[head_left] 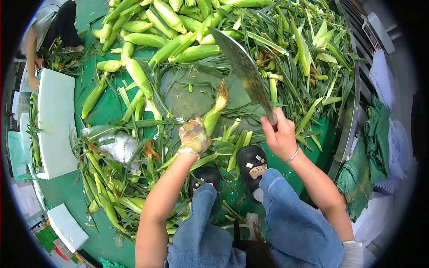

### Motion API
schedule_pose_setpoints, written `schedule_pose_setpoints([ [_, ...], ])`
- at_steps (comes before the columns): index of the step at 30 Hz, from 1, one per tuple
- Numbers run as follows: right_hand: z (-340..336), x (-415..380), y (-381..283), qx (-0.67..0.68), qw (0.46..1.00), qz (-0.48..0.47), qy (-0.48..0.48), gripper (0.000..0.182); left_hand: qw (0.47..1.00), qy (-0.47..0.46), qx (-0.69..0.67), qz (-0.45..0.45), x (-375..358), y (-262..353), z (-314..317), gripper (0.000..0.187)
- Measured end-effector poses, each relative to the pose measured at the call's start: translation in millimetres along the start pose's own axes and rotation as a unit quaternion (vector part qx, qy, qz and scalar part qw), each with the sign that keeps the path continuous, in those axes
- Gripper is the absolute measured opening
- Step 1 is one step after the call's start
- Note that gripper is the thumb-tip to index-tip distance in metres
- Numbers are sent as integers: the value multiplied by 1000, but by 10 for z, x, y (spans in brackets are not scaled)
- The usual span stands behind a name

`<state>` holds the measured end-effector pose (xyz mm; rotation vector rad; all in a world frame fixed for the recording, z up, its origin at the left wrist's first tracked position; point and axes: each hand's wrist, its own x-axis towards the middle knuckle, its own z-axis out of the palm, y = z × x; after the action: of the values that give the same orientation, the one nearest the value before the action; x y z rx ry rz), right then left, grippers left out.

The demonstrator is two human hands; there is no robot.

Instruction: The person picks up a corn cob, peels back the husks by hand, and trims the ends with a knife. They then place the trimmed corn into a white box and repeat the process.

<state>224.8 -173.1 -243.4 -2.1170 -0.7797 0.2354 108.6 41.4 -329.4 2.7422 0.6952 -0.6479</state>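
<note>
A patterned glove covers my left hand [195,136], which is closed around an ear of corn [212,117] in its husk, the brown silk end pointing up and away. My right hand [282,136] grips the handle of a large knife [243,67]. The wide dark blade is raised, slanting up and to the left, to the right of the ear and apart from it. Cut stalk pieces and leaves [232,147] lie just beyond my shoes.
Husked ears [170,27] are heaped at the top, with loose leaves [290,85] at the upper right. More ears and leaves [107,192] and a plastic-wrapped bundle [118,145] lie left. White foam boxes [57,120] stand farther left, near another person [49,27]. A metal rail [351,129] runs along the right.
</note>
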Motion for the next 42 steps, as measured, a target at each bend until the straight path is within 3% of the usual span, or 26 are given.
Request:
schedule_pose_setpoints([
  [3, 271, -143, 77, 19, 996, -88, 1, 23, 999, -18, -26, -5, 3, -5, -93, 49],
  [6, 662, -282, 676, -127, 966, 135, -182, 28, 999, -30, -32, -17, -1, -6, -144, 46],
  [8, 475, -124, 625, -130, 958, 165, -197, 35, 994, -73, -85, -15, 32, -296, -6, 57],
  [9, 433, -128, 606, -178, 956, 174, -154, 34, 979, -54, -169, 102, -8, -530, 182, 55],
  [11, 324, -130, 945, -168, 966, 184, -67, 33, 867, -53, -495, -1, -264, -453, -230, 46],
  [14, 35, -111, 939, -118, 969, 212, 39, 30, 485, 47, -874, -4, -319, -304, -330, 38],
  [16, -135, -54, 575, -92, 975, 193, 57, 30, 341, 76, -936, -34, -119, -307, -272, 39],
  [18, -177, 57, 201, -7, 989, 77, 130, 28, 331, 96, -939, -18, -9, -319, -203, 39],
  [20, -213, 184, -157, 70, 984, 37, 162, 23, 344, 110, -931, -52, 125, -340, 10, 40],
  [22, -157, 245, -343, 113, 974, 7, 194, 22, 289, 113, -941, -136, 163, -403, 126, 42],
  [25, 379, 86, -12, 60, 975, -67, 202, 20, 305, 128, -929, -167, 101, -376, 146, 42],
  [26, 617, -42, 232, 60, 991, 5, 117, 23, 319, 141, -921, -177, 82, -375, 121, 42],
  [27, 834, -147, 532, -68, 991, 108, -43, 27, 327, 138, -921, -159, 112, -425, 168, 42],
  [28, 850, -80, 528, -95, 974, 162, -123, 32, 348, 150, -913, -151, 127, -457, 117, 39],
  [31, 730, -43, 480, -63, 968, 204, -136, 33, 386, 172, -893, -157, -6, -442, 100, 38],
  [33, 560, 18, 428, -244, 944, 148, -167, 31, 484, 215, -837, -139, -96, -368, 65, 35],
  [34, 533, -11, 490, -245, 943, 148, -169, 31, 543, 210, -800, -146, -200, -312, 20, 33],
  [35, 511, -33, 604, -303, 930, 112, -174, 29, 730, 256, -627, -89, -311, -416, 93, 32],
  [37, 489, -61, 922, -381, 907, 74, -162, 31, 715, 205, -666, -56, -494, -545, 103, 35],
  [39, 377, -54, 1081, -414, 896, 94, -130, 27, 795, 192, -574, -38, -701, -756, -21, 50],
  [40, 321, -49, 1095, -431, 887, 117, -118, 24, 708, 159, -687, -52, -789, -785, -131, 55],
  [42, 299, -98, 1241, -448, 879, 126, -100, 26, 652, 146, -744, -13, -886, -859, -238, 63],
])
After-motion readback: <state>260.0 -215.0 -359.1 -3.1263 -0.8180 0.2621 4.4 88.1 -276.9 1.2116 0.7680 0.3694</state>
